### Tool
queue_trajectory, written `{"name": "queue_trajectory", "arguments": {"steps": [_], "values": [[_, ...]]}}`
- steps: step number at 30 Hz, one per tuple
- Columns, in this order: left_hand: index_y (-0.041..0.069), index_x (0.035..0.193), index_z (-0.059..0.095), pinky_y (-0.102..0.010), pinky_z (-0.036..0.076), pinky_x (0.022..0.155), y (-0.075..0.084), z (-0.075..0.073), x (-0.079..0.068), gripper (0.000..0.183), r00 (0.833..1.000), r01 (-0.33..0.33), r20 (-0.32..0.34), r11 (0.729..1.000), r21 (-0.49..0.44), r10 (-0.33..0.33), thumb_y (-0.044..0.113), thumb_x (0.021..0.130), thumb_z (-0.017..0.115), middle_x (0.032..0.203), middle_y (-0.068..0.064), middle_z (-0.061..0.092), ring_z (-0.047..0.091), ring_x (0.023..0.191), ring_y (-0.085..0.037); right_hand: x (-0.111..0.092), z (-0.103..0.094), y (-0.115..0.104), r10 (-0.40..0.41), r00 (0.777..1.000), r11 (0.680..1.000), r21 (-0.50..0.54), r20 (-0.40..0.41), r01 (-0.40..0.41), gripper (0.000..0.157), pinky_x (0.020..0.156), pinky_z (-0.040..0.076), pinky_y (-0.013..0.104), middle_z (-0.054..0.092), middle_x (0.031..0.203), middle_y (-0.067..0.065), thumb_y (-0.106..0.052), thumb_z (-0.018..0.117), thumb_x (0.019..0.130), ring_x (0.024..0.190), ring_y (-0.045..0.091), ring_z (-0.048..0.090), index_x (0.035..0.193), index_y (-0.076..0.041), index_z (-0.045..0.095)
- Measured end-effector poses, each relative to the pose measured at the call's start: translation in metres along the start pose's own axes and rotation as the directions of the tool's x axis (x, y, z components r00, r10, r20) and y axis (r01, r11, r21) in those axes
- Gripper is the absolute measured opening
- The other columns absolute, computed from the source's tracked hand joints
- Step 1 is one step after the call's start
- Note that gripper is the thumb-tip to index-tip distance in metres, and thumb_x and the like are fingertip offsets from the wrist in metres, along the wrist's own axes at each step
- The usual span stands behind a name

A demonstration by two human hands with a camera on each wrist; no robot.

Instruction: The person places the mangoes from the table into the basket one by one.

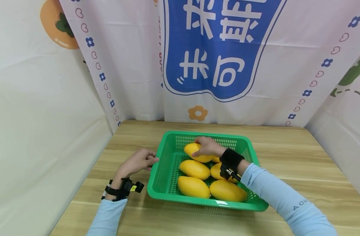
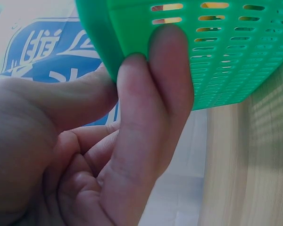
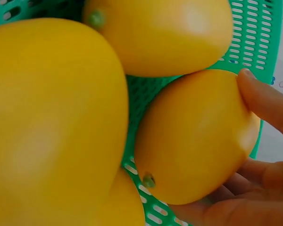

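A green plastic basket [image 1: 207, 205] with slotted walls stands on the wooden table and holds several yellow mangoes. At its left side, my left hand [image 1: 139, 160] pinches the rim; the left wrist view shows two fingertips [image 2: 172, 52] against the outer wall and the thumb at the edge. My right hand [image 1: 208, 146] reaches in at the back and grips the rear-left mango [image 3: 193, 136], thumb on one side and fingers on the other. Nearer mangoes [image 1: 193, 186] lie in rows in front of it. My right wrist partly covers another mango [image 1: 216, 170] at the right.
Bare wood of the table [image 1: 292, 164] extends to the right of the basket. Behind the table hangs a white cloth with a blue printed panel [image 1: 209, 65], and pale cloth walls [image 1: 44, 131] enclose the sides.
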State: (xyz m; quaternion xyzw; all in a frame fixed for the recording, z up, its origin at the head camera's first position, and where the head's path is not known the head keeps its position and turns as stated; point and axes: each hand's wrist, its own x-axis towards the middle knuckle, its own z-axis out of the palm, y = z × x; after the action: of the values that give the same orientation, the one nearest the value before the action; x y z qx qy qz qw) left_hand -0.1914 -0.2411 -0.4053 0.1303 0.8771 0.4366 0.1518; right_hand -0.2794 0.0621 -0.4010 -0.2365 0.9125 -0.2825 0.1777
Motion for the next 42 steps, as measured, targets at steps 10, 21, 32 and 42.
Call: {"name": "queue_trajectory", "arguments": {"steps": [10, 21, 32, 42], "values": [[-0.006, 0.123, 0.064, -0.044, 0.063, 0.08, 0.002, -0.001, 0.0, 0.029, 1.0, -0.013, 0.011, 1.0, -0.011, 0.013, 0.014, 0.103, 0.054, 0.089, -0.008, 0.071, 0.07, 0.083, -0.015, 0.002, 0.012, 0.005, -0.038, 0.999, 0.995, -0.091, 0.009, 0.038, 0.059, 0.1, 0.05, 0.045, 0.058, 0.136, 0.019, -0.026, 0.076, 0.09, 0.121, 0.035, 0.056, 0.139, 0.0, 0.053], [-0.008, 0.124, 0.063, -0.04, 0.063, 0.077, 0.001, -0.002, 0.001, 0.031, 0.999, -0.032, 0.012, 0.999, 0.012, 0.032, 0.012, 0.103, 0.054, 0.091, -0.009, 0.072, 0.07, 0.082, -0.015, 0.003, 0.013, 0.003, -0.023, 0.999, 0.994, -0.111, 0.022, 0.026, 0.058, 0.095, 0.052, 0.043, 0.06, 0.133, 0.018, -0.027, 0.077, 0.089, 0.115, 0.032, 0.059, 0.136, -0.001, 0.055], [-0.006, 0.121, 0.065, -0.042, 0.063, 0.077, 0.0, -0.001, 0.0, 0.028, 0.999, -0.031, 0.009, 0.999, 0.018, 0.031, 0.012, 0.103, 0.054, 0.086, -0.007, 0.072, 0.07, 0.079, -0.013, -0.002, 0.01, -0.002, -0.003, 0.998, 0.994, -0.112, 0.062, 0.009, 0.055, 0.103, 0.049, 0.046, 0.056, 0.139, 0.018, -0.016, 0.074, 0.091, 0.124, 0.034, 0.055, 0.14, -0.002, 0.053], [-0.006, 0.122, 0.065, -0.043, 0.063, 0.079, 0.0, -0.001, 0.0, 0.029, 1.0, -0.027, 0.013, 1.0, 0.001, 0.027, 0.013, 0.103, 0.055, 0.09, -0.009, 0.073, 0.071, 0.083, -0.015, -0.008, 0.004, -0.007, -0.061, 0.997, 0.981, -0.18, 0.041, 0.067, 0.051, 0.11, 0.045, 0.048, 0.054, 0.142, 0.022, -0.012, 0.071, 0.093, 0.132, 0.04, 0.05, 0.139, 0.004, 0.054]]}}
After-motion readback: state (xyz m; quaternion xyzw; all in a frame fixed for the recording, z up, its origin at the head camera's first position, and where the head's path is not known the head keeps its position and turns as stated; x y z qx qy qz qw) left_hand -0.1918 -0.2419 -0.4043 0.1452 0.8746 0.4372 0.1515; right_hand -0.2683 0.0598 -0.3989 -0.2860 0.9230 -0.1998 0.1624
